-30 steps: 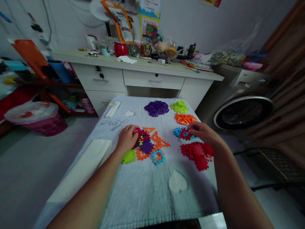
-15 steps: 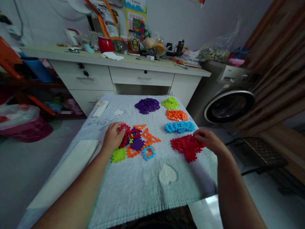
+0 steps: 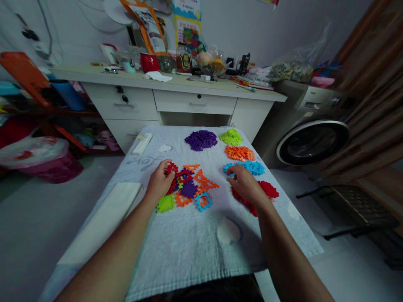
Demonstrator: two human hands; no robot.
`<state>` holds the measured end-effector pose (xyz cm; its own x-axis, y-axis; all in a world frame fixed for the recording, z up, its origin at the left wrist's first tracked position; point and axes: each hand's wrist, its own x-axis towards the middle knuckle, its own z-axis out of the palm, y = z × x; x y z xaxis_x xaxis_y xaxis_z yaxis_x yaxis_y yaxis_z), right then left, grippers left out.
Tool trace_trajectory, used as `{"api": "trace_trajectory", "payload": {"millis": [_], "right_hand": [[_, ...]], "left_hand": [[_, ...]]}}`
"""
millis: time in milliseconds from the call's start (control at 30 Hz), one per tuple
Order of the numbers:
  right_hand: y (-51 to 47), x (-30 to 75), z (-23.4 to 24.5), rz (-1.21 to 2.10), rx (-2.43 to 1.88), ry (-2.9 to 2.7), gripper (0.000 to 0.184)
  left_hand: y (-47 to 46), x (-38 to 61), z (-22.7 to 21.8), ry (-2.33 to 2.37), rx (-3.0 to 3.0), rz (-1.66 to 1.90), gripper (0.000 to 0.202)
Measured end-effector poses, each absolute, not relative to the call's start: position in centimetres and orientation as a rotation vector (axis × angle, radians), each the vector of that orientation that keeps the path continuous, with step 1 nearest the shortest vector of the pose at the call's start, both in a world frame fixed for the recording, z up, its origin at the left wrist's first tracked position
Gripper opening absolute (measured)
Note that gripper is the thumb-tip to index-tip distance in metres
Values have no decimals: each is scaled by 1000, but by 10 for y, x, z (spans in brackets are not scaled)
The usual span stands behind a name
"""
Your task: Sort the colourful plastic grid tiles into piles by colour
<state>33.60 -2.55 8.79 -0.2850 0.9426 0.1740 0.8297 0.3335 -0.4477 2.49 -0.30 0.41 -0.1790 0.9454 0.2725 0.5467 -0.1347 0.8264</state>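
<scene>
My left hand [image 3: 160,181] pinches a red toothed building piece [image 3: 172,168] at the left edge of a mixed heap. That heap holds purple pieces [image 3: 189,189], orange triangles [image 3: 204,181], a lime piece [image 3: 166,203] and a blue square frame [image 3: 203,201]. Over the red pile [image 3: 268,189] hovers my right hand [image 3: 245,183], fingers bent and apart, with nothing visible between them. Its fingertips point left, close to the blue pile [image 3: 253,167], and the hand covers part of the red pieces.
Farther back lie an orange pile [image 3: 239,153], a lime pile [image 3: 231,136] and a purple pile [image 3: 201,140]. A white board [image 3: 102,222] and a small white box [image 3: 142,144] lie on the left of the cloth. Behind stands a cluttered cabinet [image 3: 195,100]; a washing machine [image 3: 311,126] is at right.
My right hand has moved left from the right edge of the red pile to above its left part. My left hand stays at the mixed heap. The view has shifted slightly.
</scene>
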Motion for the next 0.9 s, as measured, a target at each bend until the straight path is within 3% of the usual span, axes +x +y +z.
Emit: {"api": "trace_trajectory", "payload": {"millis": [133, 433, 700, 900], "right_hand": [[-20, 287, 71, 463, -1391, -2382, 19], [-18, 267, 30, 318, -1378, -2398, 40], [-8, 269, 21, 407, -1326, -2398, 29], [-9, 266, 17, 295, -1405, -2318, 29]], "left_hand": [[-5, 25, 2, 1654, 1667, 1263, 58], [-11, 33, 11, 1562, 1712, 1165, 37], [-12, 36, 12, 1474, 1752, 1141, 30], [-11, 36, 10, 1473, 1794, 1134, 30]]}}
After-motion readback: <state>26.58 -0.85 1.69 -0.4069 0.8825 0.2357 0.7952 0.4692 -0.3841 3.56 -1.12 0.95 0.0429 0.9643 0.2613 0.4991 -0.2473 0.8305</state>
